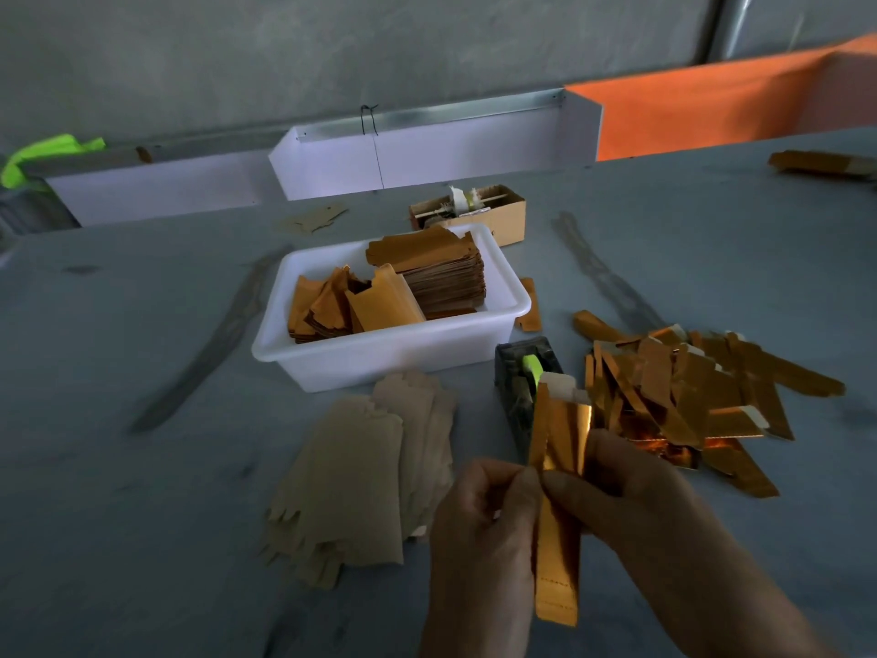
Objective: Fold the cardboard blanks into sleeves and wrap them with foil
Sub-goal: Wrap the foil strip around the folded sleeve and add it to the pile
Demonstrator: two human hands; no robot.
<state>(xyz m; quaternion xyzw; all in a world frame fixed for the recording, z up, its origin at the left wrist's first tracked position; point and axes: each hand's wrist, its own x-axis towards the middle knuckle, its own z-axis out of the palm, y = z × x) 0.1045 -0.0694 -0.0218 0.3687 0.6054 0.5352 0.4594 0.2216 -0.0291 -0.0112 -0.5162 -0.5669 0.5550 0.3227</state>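
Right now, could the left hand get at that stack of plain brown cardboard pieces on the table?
Probably yes. The stack of cardboard blanks lies just beside the left hand with nothing between them. But that hand's fingers are busy pinching the foil-wrapped sleeve, shared with the right hand.

Dim, bluish light is falling on the bench (142, 467). Foil (664, 444) is glinting orange. Edges are bending from the wide lens, and the hands (479, 529) are looking soft.
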